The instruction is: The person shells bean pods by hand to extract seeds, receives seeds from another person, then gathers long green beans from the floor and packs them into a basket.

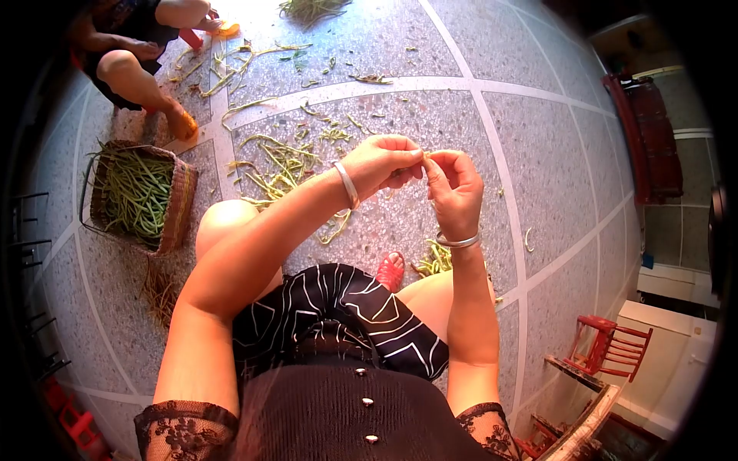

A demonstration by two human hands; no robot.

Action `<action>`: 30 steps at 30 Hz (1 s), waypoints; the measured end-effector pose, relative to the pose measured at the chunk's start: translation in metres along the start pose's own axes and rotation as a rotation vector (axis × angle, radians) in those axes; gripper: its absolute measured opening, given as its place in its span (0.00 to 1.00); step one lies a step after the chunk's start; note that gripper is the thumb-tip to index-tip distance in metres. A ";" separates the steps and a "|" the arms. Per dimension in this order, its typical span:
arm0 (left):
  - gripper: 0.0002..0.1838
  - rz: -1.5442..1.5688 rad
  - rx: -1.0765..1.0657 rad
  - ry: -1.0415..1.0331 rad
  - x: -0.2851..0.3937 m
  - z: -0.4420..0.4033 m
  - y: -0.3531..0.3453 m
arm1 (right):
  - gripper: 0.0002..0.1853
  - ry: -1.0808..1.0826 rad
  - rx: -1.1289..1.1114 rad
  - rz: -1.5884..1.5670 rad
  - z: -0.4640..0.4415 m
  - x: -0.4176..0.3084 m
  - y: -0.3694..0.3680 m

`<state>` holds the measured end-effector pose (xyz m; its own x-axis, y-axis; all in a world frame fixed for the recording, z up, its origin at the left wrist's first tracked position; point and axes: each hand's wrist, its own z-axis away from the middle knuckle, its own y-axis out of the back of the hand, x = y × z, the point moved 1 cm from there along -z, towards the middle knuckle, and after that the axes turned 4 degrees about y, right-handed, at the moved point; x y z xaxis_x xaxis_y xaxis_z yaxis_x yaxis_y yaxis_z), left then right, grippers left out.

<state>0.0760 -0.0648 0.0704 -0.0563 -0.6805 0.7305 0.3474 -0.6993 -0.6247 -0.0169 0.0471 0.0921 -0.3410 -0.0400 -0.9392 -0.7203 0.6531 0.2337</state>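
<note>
Above the floor, my left hand (381,164) and my right hand (457,194) meet with thumbs and fingertips pinched together. A tiny yellowish bit shows between the fingertips, too small to name. Each wrist wears a silver bangle. Beneath and left of my hands, loose long green beans (286,165) and scraps are scattered on the floor. A smaller heap of cut bean pieces (437,260) lies below my right hand, partly hidden by my forearm. To the left stands a woven basket (182,206) filled with long green beans (137,192).
Another person (127,73) sits at upper left, feet near bean scraps. A green pile (314,9) lies at the top edge. Dry brown stems (159,296) are below the basket. At right are a dark red bench (652,138) and a small red chair (603,344).
</note>
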 end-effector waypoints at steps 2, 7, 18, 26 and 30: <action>0.08 -0.006 0.027 -0.001 0.001 -0.001 -0.001 | 0.02 0.044 0.006 0.038 0.000 0.003 0.001; 0.09 -0.127 0.077 0.031 -0.001 -0.002 0.001 | 0.01 0.098 0.041 0.079 -0.001 0.005 0.001; 0.08 -0.125 0.079 0.056 0.004 0.002 -0.004 | 0.03 -0.033 -0.008 -0.009 0.000 0.006 0.000; 0.06 0.038 -0.081 0.025 0.008 0.002 0.002 | 0.03 -0.225 0.054 -0.452 -0.006 0.007 0.011; 0.09 0.105 -0.064 -0.029 0.015 0.001 0.012 | 0.04 -0.245 0.109 -0.592 -0.009 -0.003 0.018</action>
<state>0.0800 -0.0833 0.0742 0.0046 -0.7446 0.6675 0.2897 -0.6379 -0.7136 -0.0342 0.0520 0.1017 0.2519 -0.2516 -0.9345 -0.6740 0.6473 -0.3560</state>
